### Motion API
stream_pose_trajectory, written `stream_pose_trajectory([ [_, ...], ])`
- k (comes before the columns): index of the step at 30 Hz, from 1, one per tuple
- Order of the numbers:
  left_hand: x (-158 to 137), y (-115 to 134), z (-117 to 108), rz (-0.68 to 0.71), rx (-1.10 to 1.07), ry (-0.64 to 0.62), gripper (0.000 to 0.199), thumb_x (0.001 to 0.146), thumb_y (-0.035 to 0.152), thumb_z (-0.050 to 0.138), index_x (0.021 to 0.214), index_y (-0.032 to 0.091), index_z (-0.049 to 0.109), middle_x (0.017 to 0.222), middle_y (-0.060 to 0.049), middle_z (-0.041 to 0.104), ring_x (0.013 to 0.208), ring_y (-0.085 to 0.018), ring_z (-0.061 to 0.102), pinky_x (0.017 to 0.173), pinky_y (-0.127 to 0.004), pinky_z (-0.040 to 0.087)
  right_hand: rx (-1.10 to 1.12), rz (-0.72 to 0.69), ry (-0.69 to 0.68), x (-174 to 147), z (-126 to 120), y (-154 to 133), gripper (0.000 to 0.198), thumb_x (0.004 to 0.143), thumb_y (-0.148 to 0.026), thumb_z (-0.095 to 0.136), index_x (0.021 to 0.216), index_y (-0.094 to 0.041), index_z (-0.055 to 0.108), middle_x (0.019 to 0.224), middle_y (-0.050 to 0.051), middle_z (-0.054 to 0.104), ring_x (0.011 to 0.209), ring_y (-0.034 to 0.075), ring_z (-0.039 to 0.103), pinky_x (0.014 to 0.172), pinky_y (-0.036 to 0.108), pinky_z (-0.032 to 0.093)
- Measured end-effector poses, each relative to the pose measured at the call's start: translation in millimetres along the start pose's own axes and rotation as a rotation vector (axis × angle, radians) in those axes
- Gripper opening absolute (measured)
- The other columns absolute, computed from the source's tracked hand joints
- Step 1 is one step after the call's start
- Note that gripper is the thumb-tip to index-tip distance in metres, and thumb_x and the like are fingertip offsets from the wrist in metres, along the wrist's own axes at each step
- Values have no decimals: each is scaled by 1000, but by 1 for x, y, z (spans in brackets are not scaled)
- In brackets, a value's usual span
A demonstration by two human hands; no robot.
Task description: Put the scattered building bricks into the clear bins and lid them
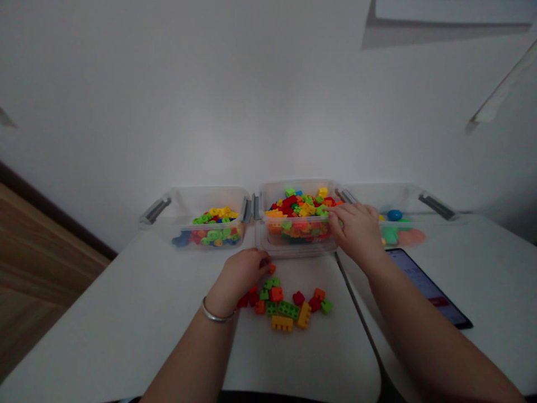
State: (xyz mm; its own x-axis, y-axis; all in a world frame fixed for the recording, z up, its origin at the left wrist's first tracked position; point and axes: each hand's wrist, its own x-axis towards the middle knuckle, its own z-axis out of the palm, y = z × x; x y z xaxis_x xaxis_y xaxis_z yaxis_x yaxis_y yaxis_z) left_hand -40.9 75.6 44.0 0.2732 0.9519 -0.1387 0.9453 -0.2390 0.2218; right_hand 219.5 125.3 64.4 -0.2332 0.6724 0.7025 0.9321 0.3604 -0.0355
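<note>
My left hand (245,274) is closed, with an orange building block (272,268) pinched at its fingertips, low over the table. Just in front of it lies a loose group of blocks: green (288,309), yellow (282,323), orange (276,294) and red (298,298). My right hand (356,229) reaches over the right side of the middle clear box (300,249), which is full of mixed blocks. Its fingers bend around a green block (322,210) at the top of the heap; the thumb's contact is partly hidden.
A clear box (210,193) with smaller coloured pieces stands at the left. Another clear box (377,193) at the right holds a blue piece (394,215) and others, partly behind my right hand. A phone (428,288) lies beside my right forearm. A wall rises behind the boxes.
</note>
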Motion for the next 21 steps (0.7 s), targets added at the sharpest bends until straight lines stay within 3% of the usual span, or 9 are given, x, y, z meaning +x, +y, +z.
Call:
stream_pose_trajectory([
  [5, 0, 1, 0, 6, 10, 0, 24, 88, 28, 55, 100, 20, 73, 102, -10, 73, 91, -25, 68, 74, -30, 49, 10, -25, 39, -1, -1, 1, 29, 94, -29, 46, 101, -19, 72, 100, 9, 74, 92, 27, 63, 82, 41, 38],
  [9, 0, 3, -2, 0, 11, -16, 24, 88, 30, 54, 101, 22, 73, 103, -9, 73, 92, -24, 68, 73, -29, 49, 117, -81, 162, -1, -7, -1, 27, 91, -28, 52, 111, -20, 68, 110, 9, 72, 99, 27, 62, 86, 41, 41],
  [15, 1, 3, -2, 3, 28, -40, 25, 88, 30, 54, 101, 23, 74, 103, -8, 73, 92, -24, 68, 72, -29, 48, 273, -193, 272, -2, -19, -14, 24, 89, -26, 56, 110, -20, 67, 108, 10, 71, 104, 25, 62, 92, 42, 45],
  [21, 1, 1, 0, -13, 8, -9, 23, 87, 30, 55, 97, 21, 73, 98, -9, 73, 90, -24, 68, 71, -28, 48, 223, -131, 113, -3, -10, -17, 26, 88, -25, 56, 111, -21, 67, 113, 9, 70, 109, 28, 59, 98, 47, 44],
])
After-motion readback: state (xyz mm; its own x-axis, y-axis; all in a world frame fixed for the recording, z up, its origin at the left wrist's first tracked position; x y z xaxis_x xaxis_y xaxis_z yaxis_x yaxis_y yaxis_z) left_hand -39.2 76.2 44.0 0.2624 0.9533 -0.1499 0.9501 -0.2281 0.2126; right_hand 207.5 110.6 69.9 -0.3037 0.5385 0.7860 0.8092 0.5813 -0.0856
